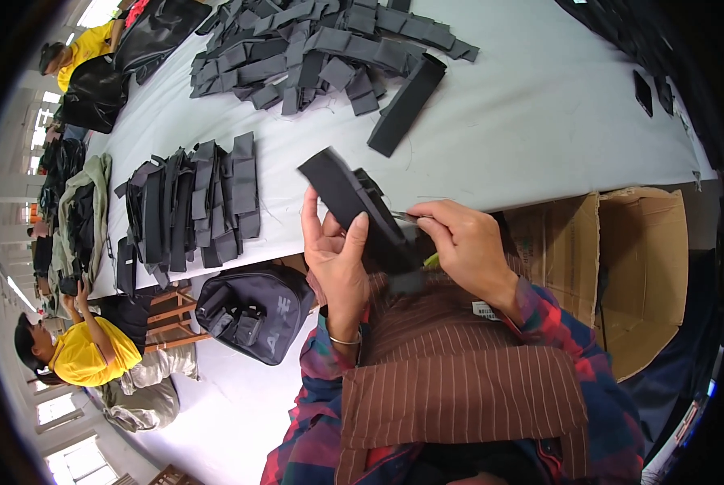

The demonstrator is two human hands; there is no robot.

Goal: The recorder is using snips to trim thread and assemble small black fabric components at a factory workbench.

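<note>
Head view: the left hand [337, 252] pinches a black fabric strip [344, 192] between thumb and fingers, raised over the near edge of the white table [297, 174]. The right hand [468, 246] pinches a slim metal tool [404, 216] at the strip's right side; contact cannot be confirmed. The strip is judged light, fairly stiff, not fragile, best held by its long edges. Near left, a dark bag [279, 293] bears small dark pieces [247, 327], inside or on top unclear. Right, a cardboard box [646, 263] stands with flaps spread; contents cannot be determined.
</note>
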